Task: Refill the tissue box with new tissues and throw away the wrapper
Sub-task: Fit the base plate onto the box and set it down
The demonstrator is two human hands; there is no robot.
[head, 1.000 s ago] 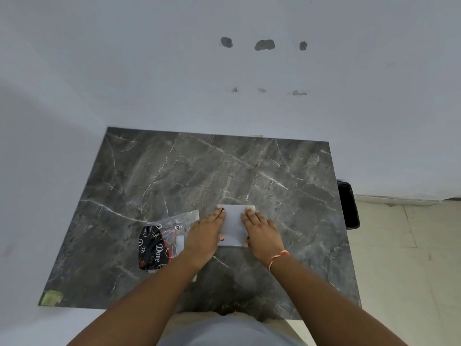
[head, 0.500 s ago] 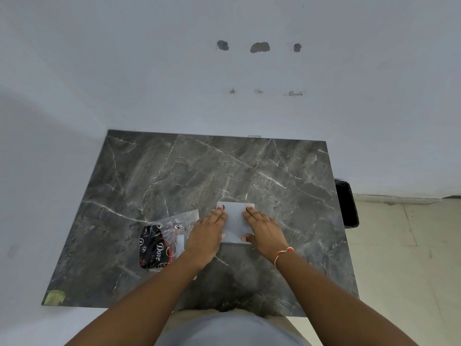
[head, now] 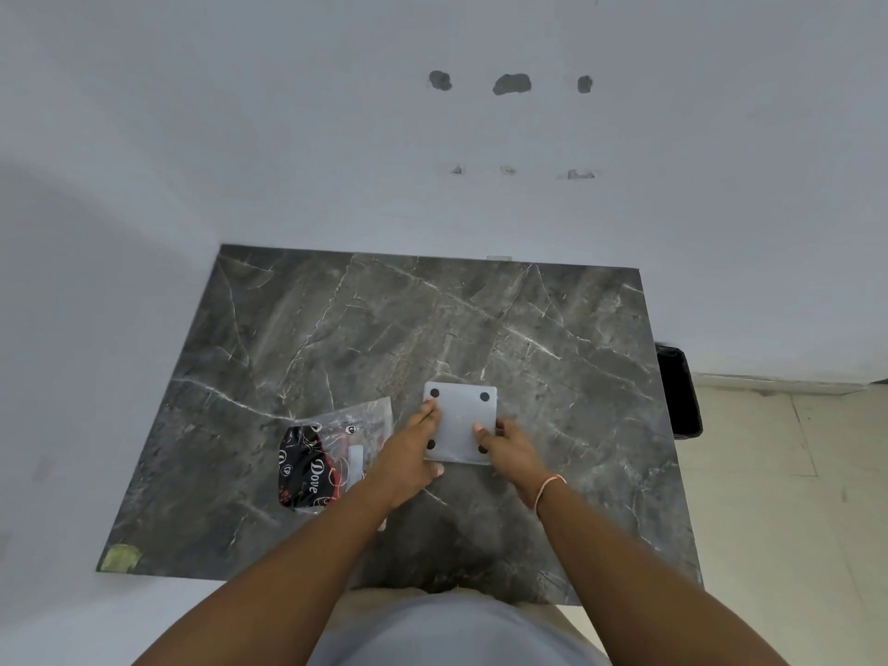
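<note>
Marble table: both hands grip tissue box; wrapper left.

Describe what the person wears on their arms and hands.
Both forearms are bare, with no sleeves showing. The right wrist carries a thin orange-and-white thread band. The left hand and right hand wear no gloves; no rings are visible.

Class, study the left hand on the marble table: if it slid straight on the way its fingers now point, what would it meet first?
The left hand points up-right, and its fingers already touch the white tissue box, so it would push against that box first.
</note>
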